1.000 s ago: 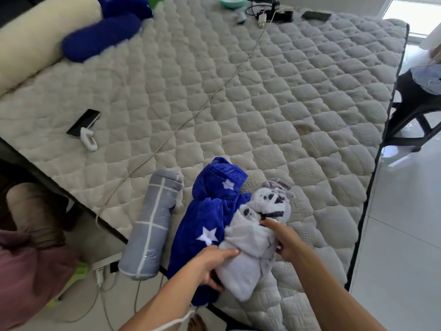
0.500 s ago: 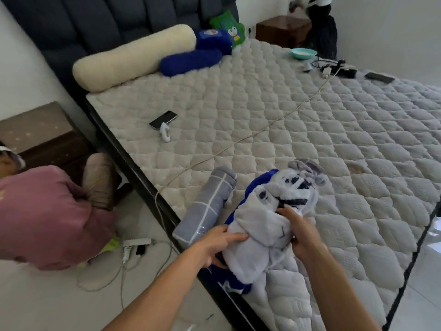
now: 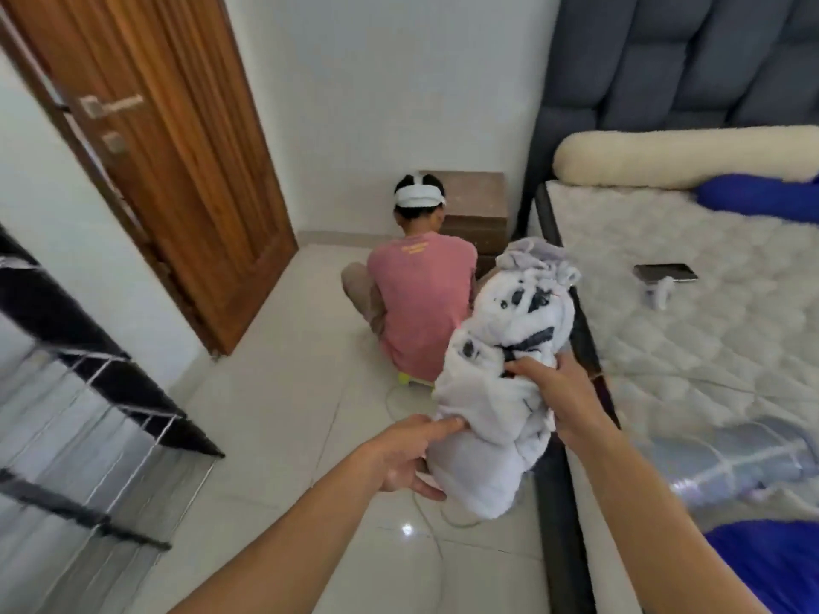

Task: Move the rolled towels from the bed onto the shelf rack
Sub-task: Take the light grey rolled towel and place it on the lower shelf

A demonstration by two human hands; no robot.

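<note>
I hold a rolled white towel with black markings [image 3: 505, 347] in the air above the floor, just left of the bed's edge. My left hand [image 3: 405, 454] grips its lower end and my right hand [image 3: 560, 392] grips its middle. A grey rolled towel with white lines [image 3: 727, 458] lies on the mattress [image 3: 691, 347] at the right. A blue rolled towel [image 3: 771, 565] lies at the bottom right corner. The black shelf rack [image 3: 88, 392] with wire shelves stands at the left, blurred.
A person in a pink shirt [image 3: 421, 303] sits on the tiled floor ahead, facing a brown nightstand [image 3: 478, 214]. A wooden door [image 3: 168, 148] is at the upper left. A phone [image 3: 664, 273], a cream bolster [image 3: 682, 157] and a blue pillow [image 3: 758, 197] lie on the bed.
Both hands lifted the white towel off the bed and carried it left over the floor. My view swung left, bringing the rack and door into sight.
</note>
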